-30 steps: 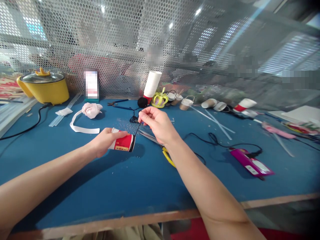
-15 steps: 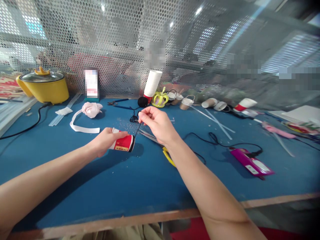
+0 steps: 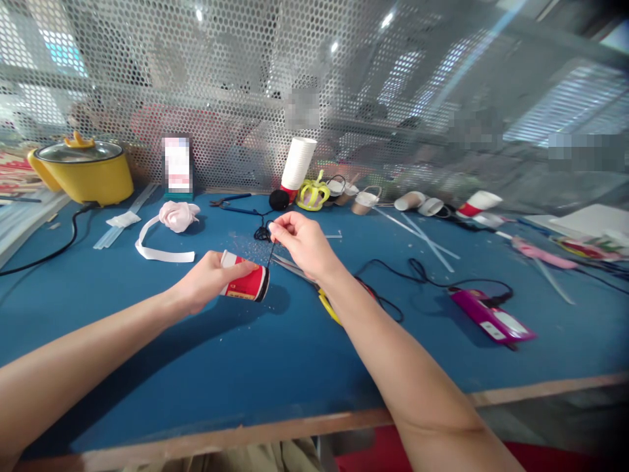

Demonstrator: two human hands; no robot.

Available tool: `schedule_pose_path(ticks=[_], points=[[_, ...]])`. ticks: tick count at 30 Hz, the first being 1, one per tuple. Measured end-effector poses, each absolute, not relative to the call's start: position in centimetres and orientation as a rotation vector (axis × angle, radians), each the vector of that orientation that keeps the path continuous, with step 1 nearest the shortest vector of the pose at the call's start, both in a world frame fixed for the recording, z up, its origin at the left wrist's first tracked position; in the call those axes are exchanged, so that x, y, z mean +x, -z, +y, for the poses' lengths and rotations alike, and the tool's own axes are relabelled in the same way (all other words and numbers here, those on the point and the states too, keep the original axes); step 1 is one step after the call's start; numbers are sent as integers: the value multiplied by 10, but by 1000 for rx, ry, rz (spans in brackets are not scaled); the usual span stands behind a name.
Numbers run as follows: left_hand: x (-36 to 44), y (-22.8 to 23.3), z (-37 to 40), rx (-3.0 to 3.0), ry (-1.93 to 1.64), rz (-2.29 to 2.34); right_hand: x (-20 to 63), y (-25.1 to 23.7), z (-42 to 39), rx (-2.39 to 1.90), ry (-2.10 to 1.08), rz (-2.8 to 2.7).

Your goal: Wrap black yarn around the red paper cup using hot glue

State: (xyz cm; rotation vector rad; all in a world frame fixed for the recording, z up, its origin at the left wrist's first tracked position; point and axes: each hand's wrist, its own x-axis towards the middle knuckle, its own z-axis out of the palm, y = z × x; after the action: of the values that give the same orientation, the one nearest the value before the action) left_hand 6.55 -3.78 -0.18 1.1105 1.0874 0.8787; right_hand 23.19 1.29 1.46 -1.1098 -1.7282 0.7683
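Red paper cup (image 3: 246, 285) gripped sideways by left hand (image 3: 206, 282).
Black thread (image 3: 270, 252) pinched betw. right hand (image 3: 301, 241) thumb & forefinger, above cup rim.

The scene is brightly and evenly lit from above: small ceiling lamps glint as white spots through the perforated metal screen (image 3: 344, 98). Soft shadows fall toward the viewer on the blue table (image 3: 275, 354), under both forearms and the red paper cup (image 3: 246, 285). The wide lens bends the picture, curving the table edge and stretching the corners, and the top right corner darkens to black. Everything behind the screen is hazy, with several pixelated patches. The near foreground is slightly soft.
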Motion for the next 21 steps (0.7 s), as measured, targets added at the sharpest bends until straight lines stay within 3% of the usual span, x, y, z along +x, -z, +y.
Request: schedule_pose_path(ticks=[21], points=[[65, 3, -45, 1208, -995, 931, 229, -14, 9, -1207, -775, -1817]])
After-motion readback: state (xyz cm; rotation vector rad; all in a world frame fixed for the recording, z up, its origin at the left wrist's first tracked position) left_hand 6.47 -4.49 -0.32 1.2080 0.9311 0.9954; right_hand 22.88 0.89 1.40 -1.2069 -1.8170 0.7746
